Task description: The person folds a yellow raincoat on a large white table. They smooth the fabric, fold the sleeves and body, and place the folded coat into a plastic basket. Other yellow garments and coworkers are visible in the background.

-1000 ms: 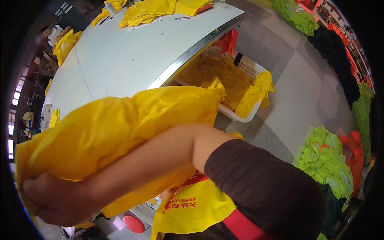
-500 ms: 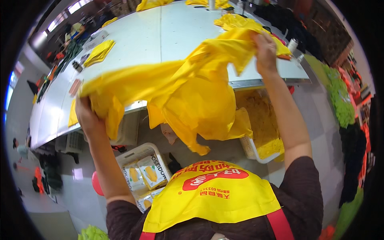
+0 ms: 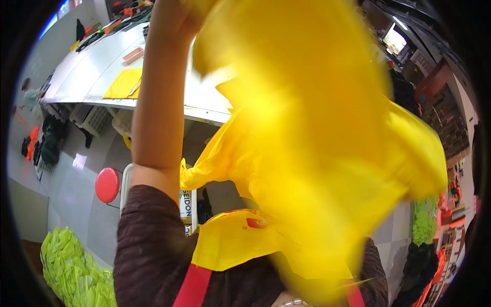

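Observation:
A large yellow fabric piece [image 3: 312, 133], blurred by motion, hangs close in front of me and covers much of the middle and right. My left hand [image 3: 183, 19] is raised at the top edge, closed on the upper left part of this cloth; its fingertips are partly cut off. A gathered corner of the fabric dangles beside my left forearm. My right hand and forearm are hidden behind the cloth; only a dark sleeve shows at lower right. I wear a yellow apron [image 3: 230, 243] with red straps, and the fabric's lower end hangs over it.
Ahead stands a white table [image 3: 97, 77] with a folded yellow cloth [image 3: 124, 83] and a pinkish tray [image 3: 133, 56]. A red stool [image 3: 107, 184] and a white basket [image 3: 126, 189] with packages are below. Lime-green piles [image 3: 76, 268] lie at both sides.
Both arms were stretched over the table edge with the cloth spread between them. Now the cloth is lifted and nearer me, and my left arm is raised. My right hand has become hidden.

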Tool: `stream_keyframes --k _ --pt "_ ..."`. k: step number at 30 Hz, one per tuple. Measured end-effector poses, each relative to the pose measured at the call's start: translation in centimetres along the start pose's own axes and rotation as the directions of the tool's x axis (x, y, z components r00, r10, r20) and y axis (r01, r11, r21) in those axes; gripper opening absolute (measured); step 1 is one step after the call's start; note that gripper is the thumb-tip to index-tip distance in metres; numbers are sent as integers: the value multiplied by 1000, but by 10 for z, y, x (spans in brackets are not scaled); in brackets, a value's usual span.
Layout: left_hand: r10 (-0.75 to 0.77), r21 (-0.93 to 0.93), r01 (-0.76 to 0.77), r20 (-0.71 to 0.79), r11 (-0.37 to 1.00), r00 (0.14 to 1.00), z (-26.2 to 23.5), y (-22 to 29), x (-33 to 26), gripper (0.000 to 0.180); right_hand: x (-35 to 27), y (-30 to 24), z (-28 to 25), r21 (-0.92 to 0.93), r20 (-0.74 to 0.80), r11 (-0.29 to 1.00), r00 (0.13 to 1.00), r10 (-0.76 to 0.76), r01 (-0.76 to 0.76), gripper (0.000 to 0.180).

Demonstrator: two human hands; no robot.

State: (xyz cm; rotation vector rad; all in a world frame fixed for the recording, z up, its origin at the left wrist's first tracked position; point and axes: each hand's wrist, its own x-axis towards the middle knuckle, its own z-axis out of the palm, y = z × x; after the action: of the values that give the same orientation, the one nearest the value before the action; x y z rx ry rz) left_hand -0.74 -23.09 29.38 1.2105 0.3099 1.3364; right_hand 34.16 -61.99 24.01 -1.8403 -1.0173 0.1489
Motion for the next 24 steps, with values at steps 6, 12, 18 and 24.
stream_keyframes --k 6,12,18,24 --pt "-173 367 184 -62 912 983 -37 -97 -187 27 7 -117 85 593 221 804 950 -221 49 29" --pt "-633 202 600 276 774 724 23 -189 -312 25 9 -135 124 657 284 750 946 -155 -74 30" --pt "-619 152 601 243 785 747 28 -166 -285 23 31 -163 84 674 125 731 961 -248 101 29" --pt "-614 186 585 254 790 748 28 -185 -282 21 36 -210 118 689 177 710 917 -357 144 28"
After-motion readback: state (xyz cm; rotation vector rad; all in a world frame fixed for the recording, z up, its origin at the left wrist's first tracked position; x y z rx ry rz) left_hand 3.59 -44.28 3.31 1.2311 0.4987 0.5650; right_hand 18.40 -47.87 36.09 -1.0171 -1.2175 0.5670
